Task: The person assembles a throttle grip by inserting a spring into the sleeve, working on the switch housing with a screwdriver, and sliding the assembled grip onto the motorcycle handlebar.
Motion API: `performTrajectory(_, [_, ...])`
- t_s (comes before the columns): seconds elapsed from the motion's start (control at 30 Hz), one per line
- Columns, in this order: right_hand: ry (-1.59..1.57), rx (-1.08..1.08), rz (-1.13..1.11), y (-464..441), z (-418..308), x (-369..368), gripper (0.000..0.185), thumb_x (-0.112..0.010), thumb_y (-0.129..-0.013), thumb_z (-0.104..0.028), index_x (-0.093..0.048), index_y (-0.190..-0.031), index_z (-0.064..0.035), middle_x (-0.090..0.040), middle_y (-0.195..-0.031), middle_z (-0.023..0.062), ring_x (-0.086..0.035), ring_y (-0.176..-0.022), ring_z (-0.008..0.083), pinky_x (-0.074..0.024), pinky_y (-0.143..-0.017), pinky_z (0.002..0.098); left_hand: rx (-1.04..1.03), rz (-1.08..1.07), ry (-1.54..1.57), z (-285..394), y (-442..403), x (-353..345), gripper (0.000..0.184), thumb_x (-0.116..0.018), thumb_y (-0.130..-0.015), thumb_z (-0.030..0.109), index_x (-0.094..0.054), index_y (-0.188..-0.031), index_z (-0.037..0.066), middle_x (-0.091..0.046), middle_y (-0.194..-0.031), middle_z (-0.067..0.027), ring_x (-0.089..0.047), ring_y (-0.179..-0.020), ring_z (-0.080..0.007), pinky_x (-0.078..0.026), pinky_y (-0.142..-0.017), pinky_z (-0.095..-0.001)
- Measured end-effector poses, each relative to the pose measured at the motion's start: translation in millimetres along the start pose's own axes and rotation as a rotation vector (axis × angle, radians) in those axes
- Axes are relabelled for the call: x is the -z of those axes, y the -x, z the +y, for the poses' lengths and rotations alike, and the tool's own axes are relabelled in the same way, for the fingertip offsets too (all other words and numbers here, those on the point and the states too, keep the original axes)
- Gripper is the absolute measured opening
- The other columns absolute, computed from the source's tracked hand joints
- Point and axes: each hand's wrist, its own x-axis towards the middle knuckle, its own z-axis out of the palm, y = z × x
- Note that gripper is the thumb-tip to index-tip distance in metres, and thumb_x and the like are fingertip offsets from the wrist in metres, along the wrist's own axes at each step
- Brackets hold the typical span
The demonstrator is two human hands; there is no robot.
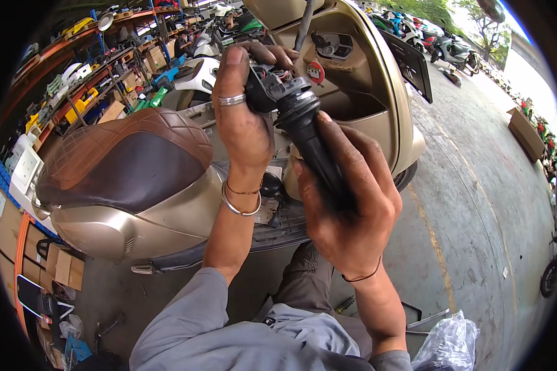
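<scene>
My left hand (246, 133) is closed around a black handlebar switch housing (266, 91), whose open side shows thin coloured wires. Joined to the housing is a black handlebar grip (309, 127) with a ribbed collar, slanting down to the right. Around its lower part my right hand (359, 207) is wrapped, thumb and fingers closed on the rubber. Behind both hands stands a gold scooter's front panel (397, 93) with an open inner compartment (359, 105). A red ring-shaped part (316, 72) shows beside the grip. The far end of the grip is hidden by my right hand.
The scooter's brown quilted seat (139, 154) is to the left, its footboard (281, 235) below my hands. Shelves (83, 93) with parts line the left. Several parked scooters (452, 49) stand at the back right. A clear plastic bag (449, 343) lies on the floor.
</scene>
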Motion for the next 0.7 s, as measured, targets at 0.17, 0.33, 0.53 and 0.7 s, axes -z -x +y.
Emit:
performTrajectory(0.17, [0.130, 0.047, 0.023, 2, -9, -9, 0.052, -0.076, -0.075, 0.003, -0.069, -0.126, -0.0044, -0.068, -0.109, 0.0166, -0.071, -0.094, 0.0299, -0.0560, -0.081, 0.0365, 0.121, 0.044, 0.116, 1, -1, 3, 0.040, -0.039, -0.106, 0.037, -0.055, -0.095, 0.003, -0.064, -0.092, -0.0157, -0.062, -0.094, -0.0237, -0.050, -0.088, -0.0350])
performTrajectory(0.33, [0.206, 0.063, -0.007, 0, -12, -6, 0.053, -0.075, -0.075, 0.004, -0.069, -0.126, -0.0073, -0.068, -0.109, 0.0154, -0.071, -0.091, 0.0304, -0.0571, -0.075, 0.0373, 0.115, 0.064, 0.121, 0, -2, 4, 0.038, -0.041, -0.106, 0.038, -0.055, -0.095, 0.003, -0.064, -0.091, -0.0150, -0.062, -0.094, -0.0233, -0.050, -0.089, -0.0355])
performTrajectory(0.53, [0.258, 0.056, -0.028, -3, -15, -4, 0.052, -0.074, -0.075, 0.004, -0.070, -0.125, -0.0090, -0.068, -0.107, 0.0146, -0.071, -0.086, 0.0298, -0.0568, -0.073, 0.0369, 0.159, 0.123, 0.164, 2, 0, -2, 0.038, -0.042, -0.105, 0.038, -0.055, -0.093, 0.005, -0.065, -0.090, -0.0132, -0.063, -0.094, -0.0237, -0.051, -0.089, -0.0352])
performTrajectory(0.7, [0.272, 0.017, -0.055, -9, -25, 0, 0.048, -0.072, -0.076, 0.003, -0.070, -0.123, -0.0081, -0.068, -0.105, 0.0147, -0.070, -0.081, 0.0301, -0.0559, -0.071, 0.0381, 0.212, 0.166, 0.274, 3, 0, -5, 0.036, -0.043, -0.105, 0.039, -0.056, -0.092, 0.008, -0.065, -0.088, -0.0109, -0.064, -0.095, -0.0241, -0.052, -0.087, -0.0355])
